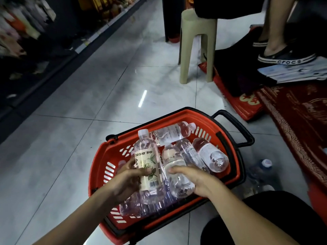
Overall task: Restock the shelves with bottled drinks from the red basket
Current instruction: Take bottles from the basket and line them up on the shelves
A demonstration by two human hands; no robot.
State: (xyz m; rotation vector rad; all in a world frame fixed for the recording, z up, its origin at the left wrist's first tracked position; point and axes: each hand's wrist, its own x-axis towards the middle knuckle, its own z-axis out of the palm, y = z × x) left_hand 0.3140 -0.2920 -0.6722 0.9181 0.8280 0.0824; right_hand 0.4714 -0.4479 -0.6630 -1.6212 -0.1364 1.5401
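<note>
A red basket (113,152) with black handles sits on the tiled floor in front of me, holding several clear bottled drinks. My left hand (127,181) grips a clear labelled bottle (147,156) with a white cap, held upright above the basket. My right hand (192,179) closes over a second clear bottle (175,172) lying in the basket. More bottles (210,154) lie at the basket's far side. The shelves (35,50) run along the left, dark and blurred.
A beige plastic stool (198,48) stands ahead, with another person's leg and dark clog (284,57) to its right. Red mats (292,114) and a stack of papers cover the floor on the right. A loose bottle (263,167) lies beside the basket.
</note>
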